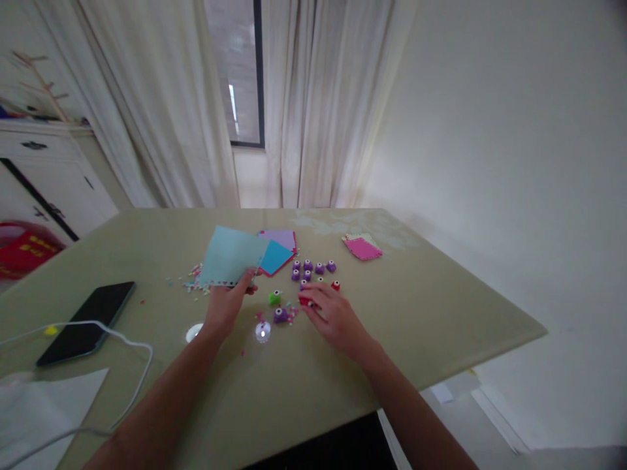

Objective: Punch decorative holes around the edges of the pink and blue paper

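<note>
My left hand (226,307) pinches the near edge of a light blue paper sheet (230,256) and holds it tilted above the table. My right hand (332,314) rests on the table with its fingers closed on a small red punch (305,301). Between the hands sit a green punch (274,298) and a purple punch (280,315). Several purple punches (311,267) and another red one (336,285) stand just beyond my right hand.
A stack of blue, purple and red sheets (280,251) lies behind the held sheet, pink paper (362,247) farther right. Paper bits (193,282) are scattered at left. A black phone (87,320), a white cable (132,346) and white paper (44,408) lie near left on the olive table (441,307).
</note>
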The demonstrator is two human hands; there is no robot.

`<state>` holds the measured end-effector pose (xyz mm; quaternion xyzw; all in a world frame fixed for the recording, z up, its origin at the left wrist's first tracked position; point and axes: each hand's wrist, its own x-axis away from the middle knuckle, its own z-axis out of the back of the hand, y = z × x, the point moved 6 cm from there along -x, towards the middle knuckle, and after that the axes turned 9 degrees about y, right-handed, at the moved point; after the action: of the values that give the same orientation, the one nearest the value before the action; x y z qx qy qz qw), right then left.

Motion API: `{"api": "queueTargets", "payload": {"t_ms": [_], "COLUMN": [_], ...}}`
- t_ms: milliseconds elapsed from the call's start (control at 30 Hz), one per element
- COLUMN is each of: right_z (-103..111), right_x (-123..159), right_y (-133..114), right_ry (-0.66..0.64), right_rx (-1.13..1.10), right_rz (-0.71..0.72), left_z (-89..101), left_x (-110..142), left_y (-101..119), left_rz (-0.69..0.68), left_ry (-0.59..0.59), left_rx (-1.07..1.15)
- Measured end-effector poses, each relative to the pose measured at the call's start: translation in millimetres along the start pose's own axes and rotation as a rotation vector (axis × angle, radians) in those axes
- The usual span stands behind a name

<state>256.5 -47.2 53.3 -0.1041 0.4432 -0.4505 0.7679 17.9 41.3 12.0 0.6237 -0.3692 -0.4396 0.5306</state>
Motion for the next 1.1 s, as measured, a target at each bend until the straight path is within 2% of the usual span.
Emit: {"api": "queueTargets", "payload": {"t_ms": [67, 133, 233, 467, 733, 1100], "right_z": [-2.4, -0.7, 2.7, -1.3, 0.8, 2.9], "right_x": [25.0, 44.5, 59.1, 57.0, 60.1, 61.9], "right_y": [7.6, 18.6, 29.5, 36.2, 47.2, 42.2], "right_ry": [-0.044, -0.034, 0.005, 0.034, 0.066, 0.053], "right_rx": [0.046, 0.058, 0.067, 0.127, 0.079, 0.083], "right_rz": [-0.054, -0.144, -0.224, -0.252, -0.331, -0.381], "left_z": [-2.1, -3.5, -4.6, -3.6, -3.4, 0.2], "left_x": [-0.9, -2.3, -4.2, -2.4, 1.0, 0.7], "left_y": [-5.2, -11.4, -19.4, -18.7, -13.4, -11.3], "left_rz": [0.005, 0.001, -0.021, -0.084, -0.076, -0.077], "left_ry": [-0.002, -0.002, -0.018, -0.033, -0.002, 0.062], "left_rx": [0.024, 0.032, 0.007, -0.105, -0.168, -0.198]}}
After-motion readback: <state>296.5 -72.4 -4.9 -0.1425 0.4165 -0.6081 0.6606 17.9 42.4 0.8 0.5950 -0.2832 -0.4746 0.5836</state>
